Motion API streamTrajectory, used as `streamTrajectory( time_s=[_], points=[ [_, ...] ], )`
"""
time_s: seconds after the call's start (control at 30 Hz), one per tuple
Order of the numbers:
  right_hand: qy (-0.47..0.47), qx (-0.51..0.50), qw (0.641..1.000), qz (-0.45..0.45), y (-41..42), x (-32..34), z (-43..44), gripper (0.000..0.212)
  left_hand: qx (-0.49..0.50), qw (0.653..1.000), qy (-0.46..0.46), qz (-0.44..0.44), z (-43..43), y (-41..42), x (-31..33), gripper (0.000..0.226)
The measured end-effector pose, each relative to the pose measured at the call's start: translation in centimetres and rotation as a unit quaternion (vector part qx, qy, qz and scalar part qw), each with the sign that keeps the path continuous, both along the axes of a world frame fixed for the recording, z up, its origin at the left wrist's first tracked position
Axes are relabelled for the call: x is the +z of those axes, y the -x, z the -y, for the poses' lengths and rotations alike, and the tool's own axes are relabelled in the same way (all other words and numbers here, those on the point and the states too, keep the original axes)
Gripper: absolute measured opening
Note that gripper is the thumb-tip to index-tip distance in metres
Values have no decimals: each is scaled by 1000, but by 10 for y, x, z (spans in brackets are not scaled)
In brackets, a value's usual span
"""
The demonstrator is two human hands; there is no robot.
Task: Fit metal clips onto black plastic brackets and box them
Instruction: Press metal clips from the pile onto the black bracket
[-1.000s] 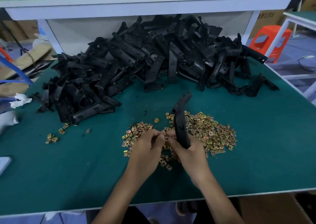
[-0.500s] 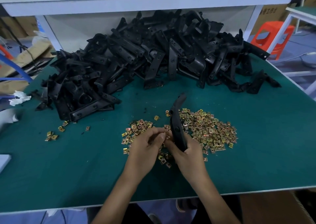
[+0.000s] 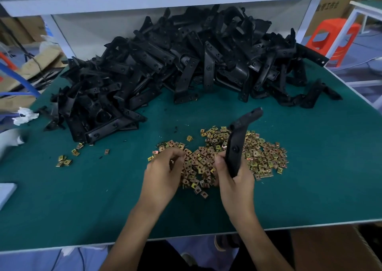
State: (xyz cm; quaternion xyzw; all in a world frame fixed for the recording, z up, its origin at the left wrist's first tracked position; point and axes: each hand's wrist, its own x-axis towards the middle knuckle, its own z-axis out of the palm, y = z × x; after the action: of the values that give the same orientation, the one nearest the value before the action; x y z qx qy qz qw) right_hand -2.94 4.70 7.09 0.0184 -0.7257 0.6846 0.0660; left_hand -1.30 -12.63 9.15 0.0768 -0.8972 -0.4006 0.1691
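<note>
Right hand [image 3: 235, 185] grips angled black plastic bracket [image 3: 235, 144] upright; left hand [image 3: 163, 175] beside it curls over brassy square clips [image 3: 263, 157], grasp unclear.

The table [image 3: 310, 188] has a dark green top with a pale edge. At the back, a wide heap of black brackets [image 3: 186, 70] covers most of its width, tangled and piled on one another. Nearer the front, about the middle, lies a flat spread of brass-coloured clips [image 3: 262, 157], apart from the heap. A few stray clips [image 3: 65, 160] sit towards the left, just in front of the heap's left end. A pale flat slab [image 3: 6, 192] lies at the left edge, and small black crumbs dot the top between heap and spread
</note>
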Motion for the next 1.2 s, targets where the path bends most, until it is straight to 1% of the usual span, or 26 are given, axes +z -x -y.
streamTrajectory(
  time_s=[0.13,0.17,0.23,0.27,0.37,0.43,0.53,0.6,0.7,0.8,0.83,0.9,0.97,1.03,1.1,1.13,1.2],
  points=[
    [-4,-24,1000,-9,-2,-2,2,31,-59,990,127,-17,-8,3,-4,6],
    [-8,-29,999,-9,-1,-2,1,32,-63,987,147,-9,-11,5,-6,9],
    [-14,-36,999,-9,-1,-3,2,33,-60,983,173,18,-14,9,-8,21],
    [-17,-37,999,-7,-1,-2,2,33,-57,981,183,27,-15,13,-7,21],
    [-36,-37,999,-7,-1,-1,1,25,-65,973,219,25,-18,21,-3,13],
    [-46,-35,998,-4,-2,-2,1,18,-70,973,221,24,-18,24,-2,13],
    [-55,-36,998,0,-2,0,1,13,-62,980,188,14,-14,24,-2,12],
    [-52,-32,998,-2,-3,2,1,12,-70,980,184,33,-11,23,-3,12],
    [-48,-31,998,-10,-4,6,1,20,-86,973,198,76,-8,20,-4,16],
    [-46,-36,998,-13,-6,9,-1,32,-92,971,208,69,-8,23,-2,10],
    [-53,-31,998,-15,-7,9,-3,38,-89,975,195,64,-8,24,-2,11],
    [-87,-15,996,-17,-10,9,-12,49,-62,988,132,56,-6,27,-1,15],
    [-155,-9,987,-29,-14,8,-24,46,-25,995,69,64,-1,29,1,17],
    [-246,-5,968,-52,-17,7,-36,49,-1,996,-10,92,4,31,5,13],
    [-315,5,945,-90,-19,6,-45,52,-6,987,-133,92,7,31,11,10],
    [-337,17,935,-107,-21,5,-48,50,-17,978,-191,84,7,29,16,14],
    [-383,32,912,-142,-23,1,-49,50,-47,957,-278,68,6,23,27,21]
  ],
)
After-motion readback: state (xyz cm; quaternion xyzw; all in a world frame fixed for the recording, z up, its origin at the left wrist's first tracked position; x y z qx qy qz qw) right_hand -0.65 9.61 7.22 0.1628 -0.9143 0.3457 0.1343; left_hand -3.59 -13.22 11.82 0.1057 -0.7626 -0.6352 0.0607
